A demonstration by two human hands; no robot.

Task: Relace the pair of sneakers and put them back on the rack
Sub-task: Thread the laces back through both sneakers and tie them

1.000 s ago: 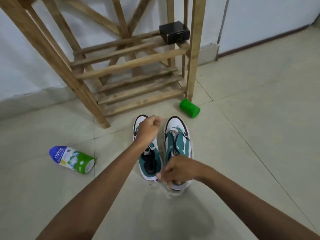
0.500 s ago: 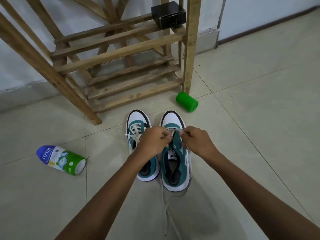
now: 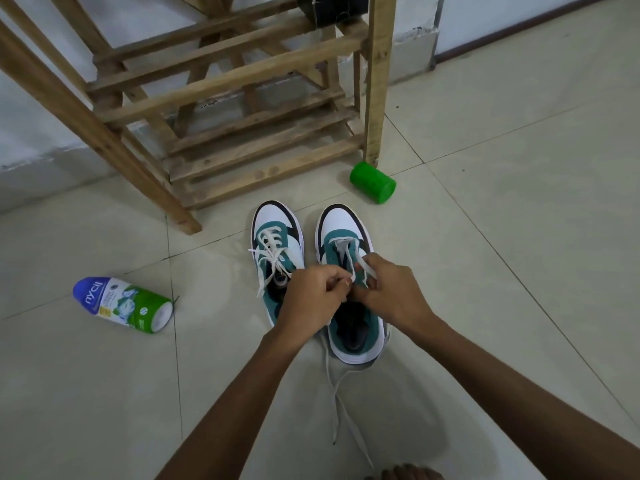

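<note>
R sneaker (image 3: 349,317) sat on floor (image 3: 519,271) w/ L sneaker (image 3: 273,251) touching beside it, just in front of rack (image 3: 242,140). Both hands, L hand (image 3: 311,299) & R hand (image 3: 391,292), pinched its white lace (image 3: 362,266) over the tongue. Green cup (image 3: 373,182) & bottle (image 3: 123,304) lay nearby.

Pale tiled floor (image 3: 519,237); white wall (image 3: 31,133); dark skirting (image 3: 519,36), perhaps wood.

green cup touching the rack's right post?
Apart. The head view shows a strip of bare floor tile between the green cup lying on its side and the foot of the rack's right post.
</note>
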